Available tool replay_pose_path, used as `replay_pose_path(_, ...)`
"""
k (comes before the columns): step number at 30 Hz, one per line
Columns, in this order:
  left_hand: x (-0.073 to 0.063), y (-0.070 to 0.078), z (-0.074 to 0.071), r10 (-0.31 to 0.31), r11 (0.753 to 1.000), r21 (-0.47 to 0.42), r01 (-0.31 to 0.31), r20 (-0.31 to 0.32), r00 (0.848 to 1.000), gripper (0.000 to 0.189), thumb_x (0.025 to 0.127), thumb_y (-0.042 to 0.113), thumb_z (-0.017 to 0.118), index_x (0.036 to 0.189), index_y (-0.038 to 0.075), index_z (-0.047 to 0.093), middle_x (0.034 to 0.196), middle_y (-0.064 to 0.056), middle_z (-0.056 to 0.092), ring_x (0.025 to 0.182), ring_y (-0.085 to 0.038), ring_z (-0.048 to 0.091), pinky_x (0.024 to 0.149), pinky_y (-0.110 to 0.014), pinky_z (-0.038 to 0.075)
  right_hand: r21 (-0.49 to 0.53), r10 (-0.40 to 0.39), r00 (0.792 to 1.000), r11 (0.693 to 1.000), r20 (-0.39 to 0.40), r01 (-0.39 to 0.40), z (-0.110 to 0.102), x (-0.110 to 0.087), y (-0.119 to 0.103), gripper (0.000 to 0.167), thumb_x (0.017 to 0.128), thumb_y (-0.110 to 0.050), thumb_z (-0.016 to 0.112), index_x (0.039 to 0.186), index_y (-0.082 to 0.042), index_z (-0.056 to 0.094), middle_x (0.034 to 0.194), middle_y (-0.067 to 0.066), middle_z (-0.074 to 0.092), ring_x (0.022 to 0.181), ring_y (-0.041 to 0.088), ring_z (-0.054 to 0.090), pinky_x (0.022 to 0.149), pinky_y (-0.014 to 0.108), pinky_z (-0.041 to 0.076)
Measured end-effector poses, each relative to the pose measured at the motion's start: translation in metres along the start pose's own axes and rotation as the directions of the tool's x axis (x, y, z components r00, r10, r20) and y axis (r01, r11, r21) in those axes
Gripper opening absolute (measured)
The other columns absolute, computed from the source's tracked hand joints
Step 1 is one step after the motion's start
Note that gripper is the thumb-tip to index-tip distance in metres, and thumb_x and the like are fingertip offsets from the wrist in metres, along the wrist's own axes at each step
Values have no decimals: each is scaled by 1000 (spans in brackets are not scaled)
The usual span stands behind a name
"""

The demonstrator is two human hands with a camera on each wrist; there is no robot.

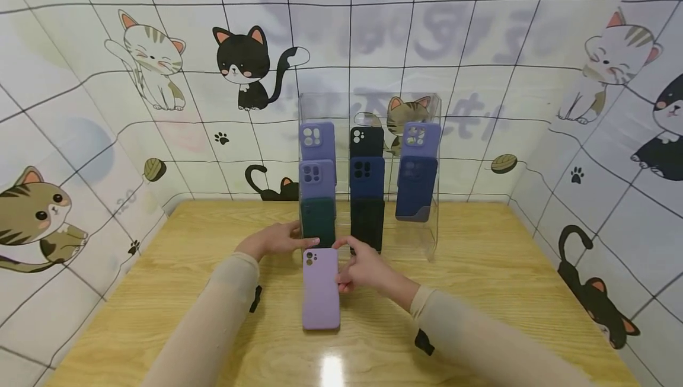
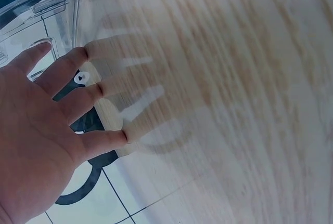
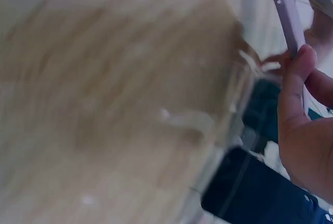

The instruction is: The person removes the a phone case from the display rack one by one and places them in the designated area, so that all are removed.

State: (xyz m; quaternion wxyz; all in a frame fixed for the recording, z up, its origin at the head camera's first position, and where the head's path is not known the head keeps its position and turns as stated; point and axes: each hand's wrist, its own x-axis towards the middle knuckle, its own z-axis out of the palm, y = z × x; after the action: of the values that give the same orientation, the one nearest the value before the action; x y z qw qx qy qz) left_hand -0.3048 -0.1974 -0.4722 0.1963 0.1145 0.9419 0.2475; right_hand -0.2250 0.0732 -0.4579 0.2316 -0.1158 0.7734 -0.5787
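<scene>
My right hand [image 1: 368, 265] pinches a lilac phone case [image 1: 321, 292] by its right side, in front of the rack's left column. In the right wrist view the case [image 3: 286, 13] shows edge-on, with the thumb against it. My left hand [image 1: 274, 240] is at the lower left of a clear tiered display rack [image 1: 416, 242], thumb near the lilac case's top edge. In the left wrist view its fingers [image 2: 106, 141] are spread and nearly straight. Behind the lilac case stands a dark green phone case [image 1: 318, 218] in the rack.
Purple phone cases [image 1: 318, 138] stand higher in the left column. The middle column holds black [image 1: 367, 224] and navy [image 1: 367, 176] cases; the right holds a purple one above a navy one [image 1: 416, 188]. A cat-printed wall covering [image 1: 331, 37] encloses the wooden table [image 1: 480, 268].
</scene>
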Motion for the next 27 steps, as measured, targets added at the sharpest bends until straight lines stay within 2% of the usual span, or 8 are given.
replay_pose_path(4, -2, 1, -1, -19, 1000, -1, 19, 1, 1000, 119, 85, 93, 53, 172, 18, 21, 168, -15, 45, 155, -43, 43, 124, -64, 38, 77, 97, 994, 992, 47, -100, 18, 9, 7, 63, 88, 12, 74, 143, -6, 50, 72, 15, 71, 58, 16, 70, 64, 33, 65)
replay_pose_path(9, -2, 0, -1, -11, 1000, 6, 11, -2, 1000, 117, 86, 92, 53, 172, 19, 23, 166, -15, 49, 153, -43, 46, 123, -64, 39, 121, 149, 987, 980, 58, -155, 30, 19, 14, 64, 89, 10, 74, 147, -4, 51, 72, 13, 70, 60, 15, 72, 64, 29, 65)
replay_pose_path(17, 0, -1, 1, 0, 1000, 18, 0, -12, 1000, 116, 86, 92, 53, 172, 19, 25, 165, -15, 51, 152, -42, 48, 122, -63, 41, 170, 146, 989, 974, 23, -148, 44, 27, 14, 65, 90, 10, 75, 150, 1, 52, 80, 14, 71, 63, 16, 74, 67, 32, 67)
replay_pose_path(27, 1, -3, 3, -3, 1000, 10, 3, -11, 1000, 117, 86, 93, 53, 172, 19, 24, 165, -15, 50, 152, -43, 47, 122, -64, 41, 138, 131, 991, 982, -8, -129, 47, 26, 13, 62, 90, 7, 78, 148, 0, 56, 82, 19, 77, 64, 18, 75, 68, 38, 68)
